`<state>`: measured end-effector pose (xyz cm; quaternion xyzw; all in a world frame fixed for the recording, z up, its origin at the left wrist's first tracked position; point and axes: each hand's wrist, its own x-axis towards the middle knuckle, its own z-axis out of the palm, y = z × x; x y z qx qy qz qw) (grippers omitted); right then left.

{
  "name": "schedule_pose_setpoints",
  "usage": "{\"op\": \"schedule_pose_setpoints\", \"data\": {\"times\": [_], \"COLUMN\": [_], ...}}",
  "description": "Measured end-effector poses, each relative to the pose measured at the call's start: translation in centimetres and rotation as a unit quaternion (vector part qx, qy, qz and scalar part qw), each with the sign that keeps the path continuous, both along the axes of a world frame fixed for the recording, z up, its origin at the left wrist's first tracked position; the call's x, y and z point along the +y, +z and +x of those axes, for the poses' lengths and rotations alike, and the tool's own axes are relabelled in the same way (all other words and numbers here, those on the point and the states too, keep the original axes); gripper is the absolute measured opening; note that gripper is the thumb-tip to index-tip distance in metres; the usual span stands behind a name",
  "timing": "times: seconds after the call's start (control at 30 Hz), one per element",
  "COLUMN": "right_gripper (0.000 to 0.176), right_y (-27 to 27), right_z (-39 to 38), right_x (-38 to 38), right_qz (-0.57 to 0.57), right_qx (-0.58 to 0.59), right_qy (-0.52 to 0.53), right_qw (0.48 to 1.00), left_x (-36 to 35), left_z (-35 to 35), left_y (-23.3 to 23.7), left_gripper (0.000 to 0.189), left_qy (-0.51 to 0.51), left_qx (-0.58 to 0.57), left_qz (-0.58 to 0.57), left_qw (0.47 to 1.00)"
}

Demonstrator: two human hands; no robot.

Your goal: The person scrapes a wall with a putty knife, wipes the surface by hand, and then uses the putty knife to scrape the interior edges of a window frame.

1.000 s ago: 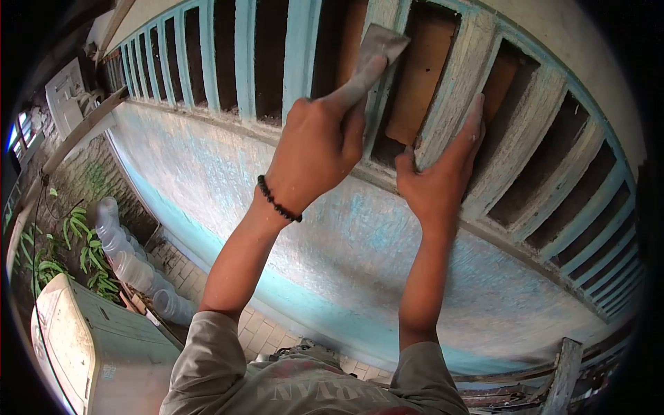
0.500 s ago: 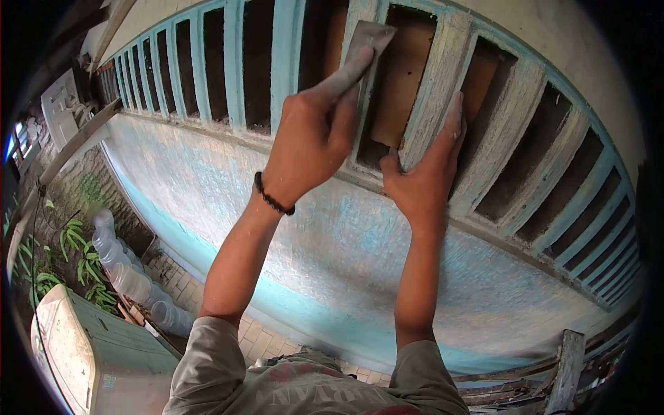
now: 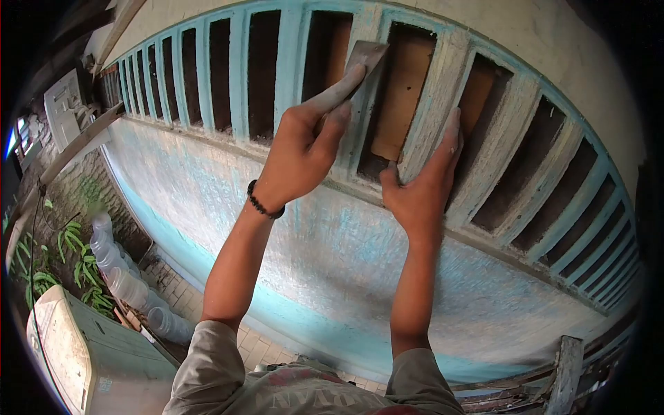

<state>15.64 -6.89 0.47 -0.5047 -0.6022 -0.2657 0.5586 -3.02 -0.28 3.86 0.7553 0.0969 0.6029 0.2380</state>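
Note:
My left hand (image 3: 294,155) is closed around a flat metal scraper (image 3: 368,54), with a finger stretched along it toward the wide end. The blade lies at the upper part of a worn blue slat (image 3: 351,131) in a wooden vent grille. To the right, my right hand (image 3: 420,197) grips a neighbouring slat (image 3: 434,97), thumb on its left side and fingers along its right. That slat is mostly bare, greyish wood with traces of blue paint. A dark bead bracelet (image 3: 263,200) circles my left wrist.
Below the grille runs a wall (image 3: 332,242) with patchy blue paint. Clear plastic containers (image 3: 131,287) stand at lower left beside green plants (image 3: 76,242) and a pale cabinet-like box (image 3: 104,353). A weathered wooden post (image 3: 564,373) and boards are at lower right.
The whole grille sits slightly lower in view. My left hand and the scraper have shifted a little down and left along the slat. My right hand keeps its hold.

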Motion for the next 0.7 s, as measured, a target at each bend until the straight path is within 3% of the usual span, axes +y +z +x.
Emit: {"op": "schedule_pose_setpoints", "data": {"times": [0.7], "right_gripper": [0.119], "right_y": [-0.1], "right_z": [0.3], "right_x": [0.4], "right_qz": [0.014], "right_qx": [-0.024], "right_qy": [0.002], "right_qw": [1.0], "left_x": [0.2], "left_z": [-0.2], "left_y": [0.1], "left_gripper": [0.047], "left_qy": [-0.001], "left_qx": [0.021], "left_qz": [0.015], "left_qw": [1.0]}}
